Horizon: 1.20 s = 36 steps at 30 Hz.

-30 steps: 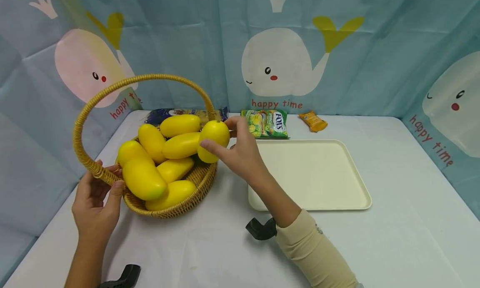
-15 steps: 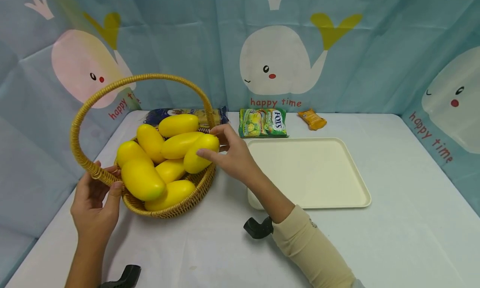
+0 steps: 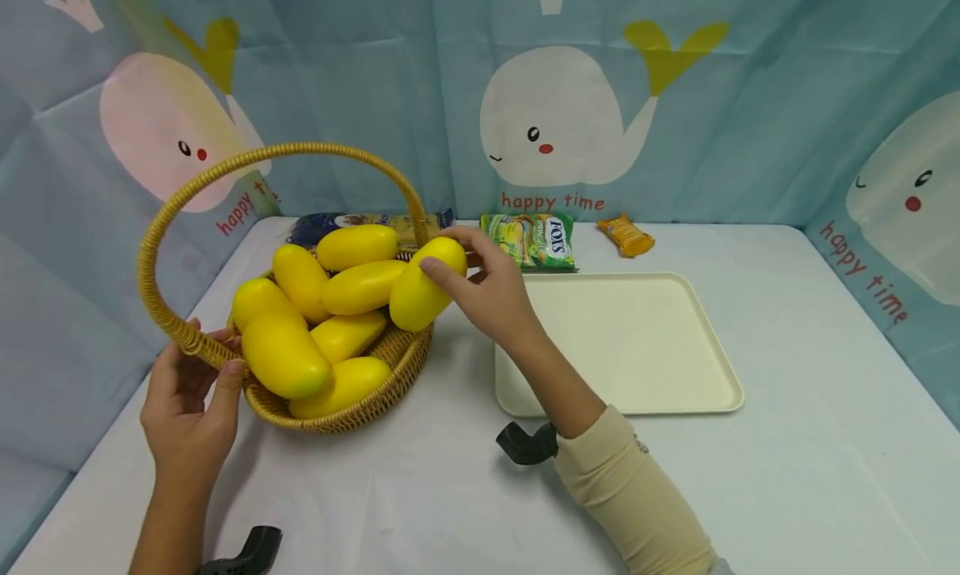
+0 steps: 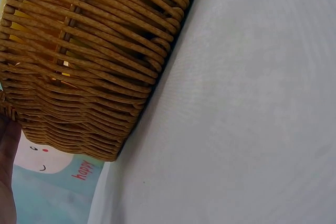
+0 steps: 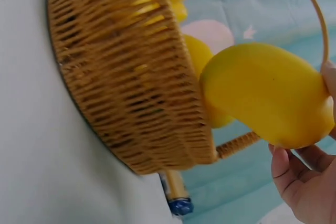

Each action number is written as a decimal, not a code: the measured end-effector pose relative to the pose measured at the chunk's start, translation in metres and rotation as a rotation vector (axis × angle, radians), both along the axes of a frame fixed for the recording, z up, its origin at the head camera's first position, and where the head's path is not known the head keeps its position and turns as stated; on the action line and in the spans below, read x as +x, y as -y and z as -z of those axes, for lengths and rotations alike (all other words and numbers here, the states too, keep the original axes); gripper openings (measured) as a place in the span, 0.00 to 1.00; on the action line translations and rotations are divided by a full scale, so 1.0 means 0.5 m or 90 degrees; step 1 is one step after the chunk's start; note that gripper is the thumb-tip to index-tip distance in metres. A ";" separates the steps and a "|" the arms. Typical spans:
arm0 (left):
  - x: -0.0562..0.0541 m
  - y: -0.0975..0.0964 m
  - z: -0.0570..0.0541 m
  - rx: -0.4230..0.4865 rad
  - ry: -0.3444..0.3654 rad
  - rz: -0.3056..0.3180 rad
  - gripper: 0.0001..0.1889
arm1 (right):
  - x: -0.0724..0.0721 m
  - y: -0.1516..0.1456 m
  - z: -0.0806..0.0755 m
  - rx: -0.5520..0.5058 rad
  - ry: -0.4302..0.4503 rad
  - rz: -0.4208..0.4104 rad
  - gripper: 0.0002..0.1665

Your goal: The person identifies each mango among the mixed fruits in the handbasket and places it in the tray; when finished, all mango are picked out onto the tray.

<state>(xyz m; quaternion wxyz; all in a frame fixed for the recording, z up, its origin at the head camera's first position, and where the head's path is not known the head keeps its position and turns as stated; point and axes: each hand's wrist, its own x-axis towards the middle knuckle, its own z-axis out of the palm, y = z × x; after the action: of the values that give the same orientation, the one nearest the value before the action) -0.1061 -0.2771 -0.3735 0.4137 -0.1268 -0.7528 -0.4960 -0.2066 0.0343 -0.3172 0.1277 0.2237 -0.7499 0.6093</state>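
A wicker basket [image 3: 337, 422] with a tall arched handle stands at the left of the table, heaped with several yellow mangoes [image 3: 287, 354]. My left hand [image 3: 191, 400] grips the base of the handle at the basket's near left side, thumb in front and fingers behind. Over the basket's right rim, my right hand [image 3: 491, 292] holds one mango [image 3: 427, 283] between thumb and fingers. In the right wrist view that mango [image 5: 268, 95] is tilted beside the rim, fingertips at its end. The left wrist view shows mostly the basket's woven wall [image 4: 89, 61], with the left fingers at its edge.
A cream rectangular tray [image 3: 630, 342] lies right of the basket. Behind it are a green snack bag [image 3: 531, 242] and a small orange packet [image 3: 626, 236]. A blue pasta-like packet [image 3: 315, 227] lies behind the basket. A printed blue curtain [image 3: 375, 83] hangs around the table.
The right hand lowered its mango toward the basket's right side, then raised it again up and to the right, turning it slightly. The left hand stays on the handle.
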 end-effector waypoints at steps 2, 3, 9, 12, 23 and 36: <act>0.000 0.001 0.001 0.003 0.001 0.001 0.29 | -0.005 -0.008 -0.003 0.003 -0.001 0.014 0.23; 0.000 0.001 0.001 0.004 0.002 0.001 0.29 | -0.007 -0.012 -0.004 0.008 0.002 0.022 0.23; -0.001 0.004 0.004 0.001 0.010 -0.007 0.29 | -0.027 -0.053 -0.012 0.075 0.047 0.068 0.27; -0.002 0.007 0.006 -0.005 0.013 -0.012 0.30 | -0.042 -0.080 -0.012 0.119 0.078 0.096 0.29; 0.000 0.002 0.003 0.002 0.008 -0.008 0.29 | -0.081 -0.140 0.022 0.230 0.209 0.190 0.35; -0.006 0.006 0.008 -0.003 0.008 -0.012 0.29 | -0.101 -0.147 0.056 0.280 0.309 0.128 0.39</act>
<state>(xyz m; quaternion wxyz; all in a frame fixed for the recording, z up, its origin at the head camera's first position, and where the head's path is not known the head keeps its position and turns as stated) -0.1090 -0.2801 -0.3777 0.4134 -0.1179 -0.7576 -0.4911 -0.2569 0.1079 -0.3454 -0.0464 0.0191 -0.8902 0.4527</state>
